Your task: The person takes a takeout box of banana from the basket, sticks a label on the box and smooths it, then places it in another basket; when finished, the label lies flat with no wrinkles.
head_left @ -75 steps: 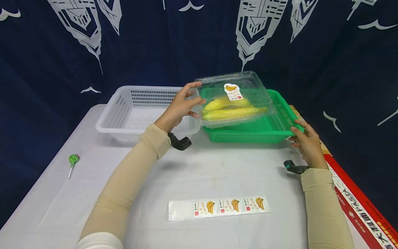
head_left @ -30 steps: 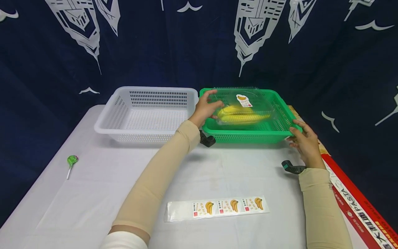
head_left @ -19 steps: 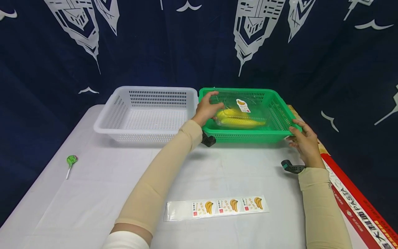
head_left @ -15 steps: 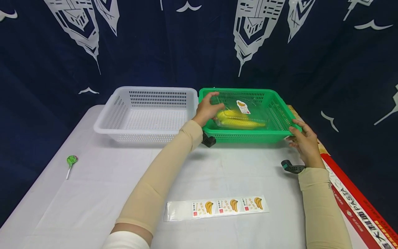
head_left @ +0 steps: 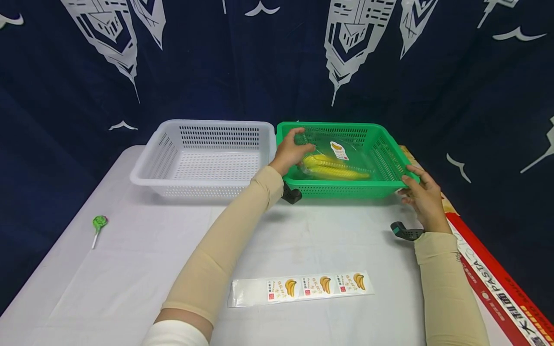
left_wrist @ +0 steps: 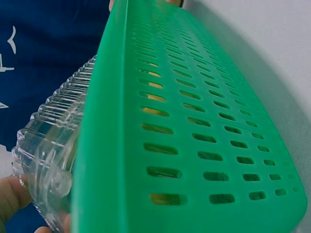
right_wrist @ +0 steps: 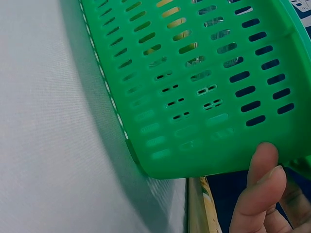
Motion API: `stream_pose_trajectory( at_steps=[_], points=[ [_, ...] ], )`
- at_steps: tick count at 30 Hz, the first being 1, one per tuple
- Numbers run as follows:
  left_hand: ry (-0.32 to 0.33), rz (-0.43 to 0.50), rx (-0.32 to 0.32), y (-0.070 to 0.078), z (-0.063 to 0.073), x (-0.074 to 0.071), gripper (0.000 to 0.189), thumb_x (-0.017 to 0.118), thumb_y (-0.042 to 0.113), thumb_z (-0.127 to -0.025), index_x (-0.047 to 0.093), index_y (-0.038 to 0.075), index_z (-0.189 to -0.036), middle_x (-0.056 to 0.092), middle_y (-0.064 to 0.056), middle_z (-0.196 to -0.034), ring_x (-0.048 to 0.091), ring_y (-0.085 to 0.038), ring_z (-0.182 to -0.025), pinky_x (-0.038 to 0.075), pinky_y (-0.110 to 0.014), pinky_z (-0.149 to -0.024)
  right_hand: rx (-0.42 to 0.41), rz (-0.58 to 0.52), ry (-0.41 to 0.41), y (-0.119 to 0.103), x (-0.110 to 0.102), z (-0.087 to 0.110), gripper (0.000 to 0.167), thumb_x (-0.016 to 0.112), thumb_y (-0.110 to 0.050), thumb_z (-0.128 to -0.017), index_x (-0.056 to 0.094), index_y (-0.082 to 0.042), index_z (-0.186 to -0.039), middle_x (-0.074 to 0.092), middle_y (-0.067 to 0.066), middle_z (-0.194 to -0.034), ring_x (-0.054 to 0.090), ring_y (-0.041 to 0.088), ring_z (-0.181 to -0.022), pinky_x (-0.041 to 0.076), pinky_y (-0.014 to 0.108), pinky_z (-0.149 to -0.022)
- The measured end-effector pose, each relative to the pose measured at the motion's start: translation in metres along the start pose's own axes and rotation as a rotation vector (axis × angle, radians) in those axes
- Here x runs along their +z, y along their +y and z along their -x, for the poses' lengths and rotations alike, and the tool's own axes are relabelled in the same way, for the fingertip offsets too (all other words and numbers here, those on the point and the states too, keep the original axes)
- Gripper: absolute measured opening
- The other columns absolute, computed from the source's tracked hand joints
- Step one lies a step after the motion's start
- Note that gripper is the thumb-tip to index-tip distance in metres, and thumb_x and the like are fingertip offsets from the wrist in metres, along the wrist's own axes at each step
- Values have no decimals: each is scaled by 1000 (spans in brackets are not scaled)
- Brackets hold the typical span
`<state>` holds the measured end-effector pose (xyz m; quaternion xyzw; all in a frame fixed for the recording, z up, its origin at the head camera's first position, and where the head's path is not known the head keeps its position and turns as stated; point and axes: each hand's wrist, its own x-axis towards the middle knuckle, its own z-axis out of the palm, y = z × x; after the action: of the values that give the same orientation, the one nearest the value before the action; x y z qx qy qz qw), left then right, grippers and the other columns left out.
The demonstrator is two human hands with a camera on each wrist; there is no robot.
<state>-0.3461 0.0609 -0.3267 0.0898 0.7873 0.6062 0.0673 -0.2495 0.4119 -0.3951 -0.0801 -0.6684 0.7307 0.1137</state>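
My left hand [head_left: 289,151] grips the left end of a clear plastic lidded box [head_left: 359,149], which sits tilted inside the green basket [head_left: 346,191]. Yellow fruit that looks like bananas [head_left: 331,170] lies in the box, and its lid carries a banana sticker [head_left: 339,150]. In the left wrist view, fingers [left_wrist: 10,196] touch the clear box [left_wrist: 48,145] beyond the basket's wall. My right hand [head_left: 426,199] holds the basket's front right corner by the rim. The right wrist view shows its fingers [right_wrist: 262,194] at that corner. Part of the box is hidden behind the basket wall.
A white basket [head_left: 203,182] stands directly left of the green one. A strip of banana stickers [head_left: 303,289] lies at the table's front. A green lollipop [head_left: 100,223] is at the left, and a red and white pasta package [head_left: 497,283] lines the right edge.
My left hand has moved right and down, carrying the box from above the baskets' inner edges into the green basket. The box shifts only slightly in the last half second. My right hand stays put.
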Motion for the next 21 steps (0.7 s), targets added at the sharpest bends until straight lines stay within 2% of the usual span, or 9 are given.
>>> stream_pose_trajectory(
  at_steps=[2, 4, 6, 9, 11, 17, 21],
  points=[
    [-7, 3, 1, 0, 0, 0, 68, 70, 26, -108, 38, 22, -168, 62, -19, -144, 49, -18, -54, 55, -41, -87, 0, 1, 2, 0, 0, 0, 32, 71, -20, -107, 62, -28, -137, 63, -4, -114, 67, 9, -74, 56, 18, -56],
    [-7, 3, 3, 0, 0, 1, 68, 69, 28, -108, 38, 22, -168, 57, -18, -152, 53, -25, -63, 54, -46, -97, 0, -5, 1, 0, 0, 0, 32, 70, -19, -107, 62, -29, -137, 65, -6, -112, 68, 9, -74, 56, 18, -56],
    [-6, -18, 5, 0, -1, 1, 67, 68, 30, -109, 38, 23, -168, 50, -15, -162, 61, -29, -86, 52, -48, -105, 0, -11, -1, 0, 0, -1, 32, 69, -18, -108, 62, -28, -137, 66, -8, -110, 68, 9, -74, 56, 18, -56],
    [-9, -51, 6, 0, -2, 1, 66, 66, 33, -110, 37, 23, -168, 36, -8, -174, 61, -32, -119, 48, -47, -111, -1, -22, -3, 0, 0, -1, 33, 67, -15, -108, 62, -28, -138, 66, -10, -107, 69, 9, -74, 56, 18, -56],
    [-14, -68, 3, 1, -1, 2, 67, 66, 33, -110, 36, 23, -169, 35, -7, -174, 59, -31, -131, 47, -46, -113, -1, -26, -4, 0, 1, -1, 33, 66, -14, -109, 62, -27, -139, 66, -11, -105, 69, 9, -74, 56, 18, -56],
    [-3, -105, -2, 3, 1, 6, 67, 66, 29, -110, 35, 22, -169, 39, -9, -172, 60, -29, -124, 49, -45, -109, 4, -22, 1, 0, 1, -1, 33, 68, -17, -108, 62, -28, -139, 66, -9, -107, 68, 9, -74, 56, 18, -56],
    [20, -92, 16, 3, 3, 10, 67, 67, 25, -109, 38, 17, -168, 41, -14, -170, 59, -32, -111, 50, -46, -102, 8, -25, 0, 0, 0, 0, 33, 69, -17, -108, 62, -28, -138, 66, -9, -108, 68, 9, -74, 57, 18, -57]
  ],
)
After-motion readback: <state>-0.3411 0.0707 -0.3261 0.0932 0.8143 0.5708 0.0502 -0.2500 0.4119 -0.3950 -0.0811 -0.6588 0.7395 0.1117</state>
